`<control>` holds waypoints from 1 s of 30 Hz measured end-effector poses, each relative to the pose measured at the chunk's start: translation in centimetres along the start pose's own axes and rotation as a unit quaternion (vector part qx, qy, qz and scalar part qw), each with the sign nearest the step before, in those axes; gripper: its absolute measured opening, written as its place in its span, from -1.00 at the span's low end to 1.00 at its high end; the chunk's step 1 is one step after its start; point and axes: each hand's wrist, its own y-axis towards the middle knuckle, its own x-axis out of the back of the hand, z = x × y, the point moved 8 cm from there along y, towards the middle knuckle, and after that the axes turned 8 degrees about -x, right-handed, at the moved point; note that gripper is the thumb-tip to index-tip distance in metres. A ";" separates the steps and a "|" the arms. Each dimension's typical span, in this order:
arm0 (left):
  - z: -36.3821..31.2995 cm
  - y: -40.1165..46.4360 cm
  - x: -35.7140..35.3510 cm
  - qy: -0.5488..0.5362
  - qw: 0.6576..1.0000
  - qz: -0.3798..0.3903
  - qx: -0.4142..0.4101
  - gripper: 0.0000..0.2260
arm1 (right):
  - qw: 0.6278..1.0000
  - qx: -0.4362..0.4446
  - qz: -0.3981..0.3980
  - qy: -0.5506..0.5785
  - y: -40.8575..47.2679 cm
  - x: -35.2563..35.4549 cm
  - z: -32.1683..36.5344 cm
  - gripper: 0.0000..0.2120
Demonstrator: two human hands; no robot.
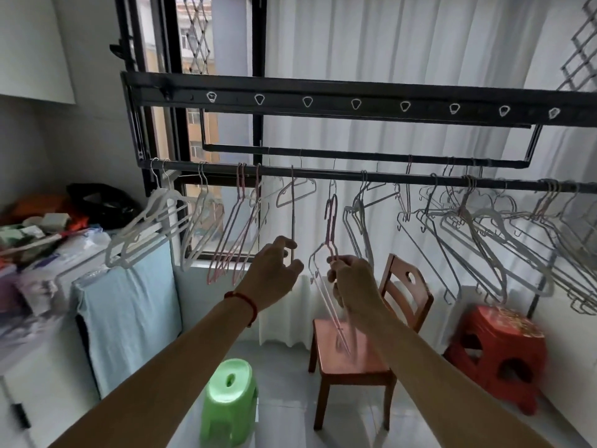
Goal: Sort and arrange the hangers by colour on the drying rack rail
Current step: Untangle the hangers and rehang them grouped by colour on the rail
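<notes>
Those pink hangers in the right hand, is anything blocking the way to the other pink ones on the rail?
One thing: a single hanger hangs edge-on from the rail, held by the left hand. It sits between the pink hangers in the right hand and the pink group further left. Otherwise the gap looks open.

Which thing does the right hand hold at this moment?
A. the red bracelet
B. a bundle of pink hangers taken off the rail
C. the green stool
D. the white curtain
B: the right hand has its grip around pink hangers whose hooks hang free below the rail.
</notes>
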 end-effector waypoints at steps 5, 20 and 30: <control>1.2 0.0 0.8 0.009 1.000 -0.006 0.016 -0.66 | 0.999 0.040 -0.003 -0.005 4.6 -0.6 3.7 -0.78; 2.6 1.8 2.8 0.039 0.998 -0.030 0.036 -0.67 | 0.997 0.059 -0.015 -0.044 15.2 -3.2 7.8 -0.77; 0.6 4.0 0.9 0.046 0.999 -0.022 0.010 -0.67 | 0.999 -0.017 0.031 0.003 16.5 -1.8 5.0 -0.86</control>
